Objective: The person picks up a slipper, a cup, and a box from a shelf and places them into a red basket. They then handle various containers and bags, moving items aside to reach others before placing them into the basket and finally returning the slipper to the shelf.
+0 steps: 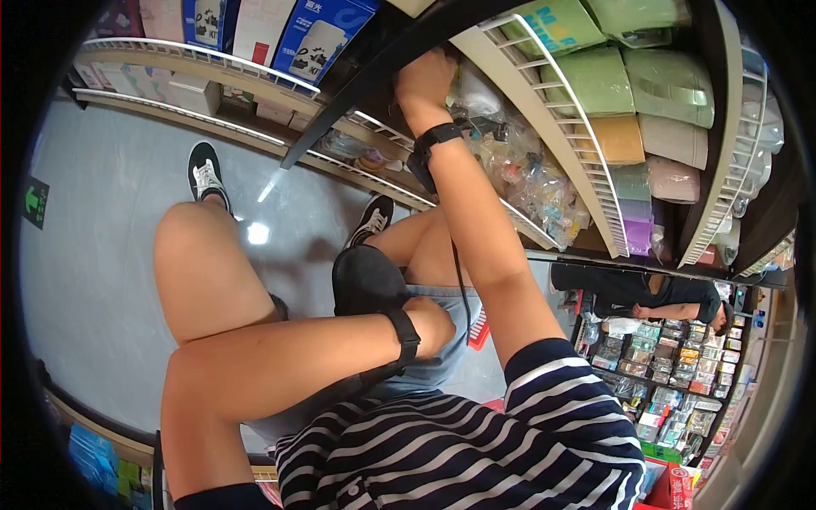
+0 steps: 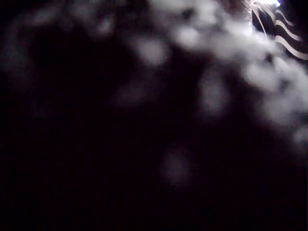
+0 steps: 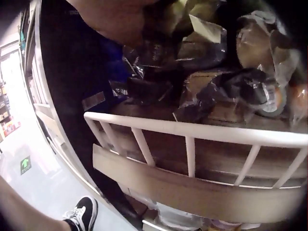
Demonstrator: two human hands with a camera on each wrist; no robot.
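In the head view, the right hand [image 1: 427,78] reaches into a shelf compartment, beside clear plastic packages [image 1: 510,166]; its fingertips are hidden. The right wrist view shows part of this hand [image 3: 115,19] at the top, above several plastic-wrapped items [image 3: 204,45] behind a white wire rail [image 3: 187,130]. Whether it touches or holds one cannot be told. The left hand [image 1: 433,326] lies over the lap on light blue denim [image 1: 446,365], near a rounded black object [image 1: 370,276], its fingers mostly hidden. The left wrist view is nearly black, with striped shirt fabric [image 2: 288,33] at the top right.
A dark shelf post [image 1: 357,85] stands left of the right hand. Boxes [image 1: 319,42] fill the shelf at the upper left, and wrapped fabric goods [image 1: 595,81] the one at the right. Another person [image 1: 671,297] in black is at the far right. Grey floor [image 1: 102,212] lies below.
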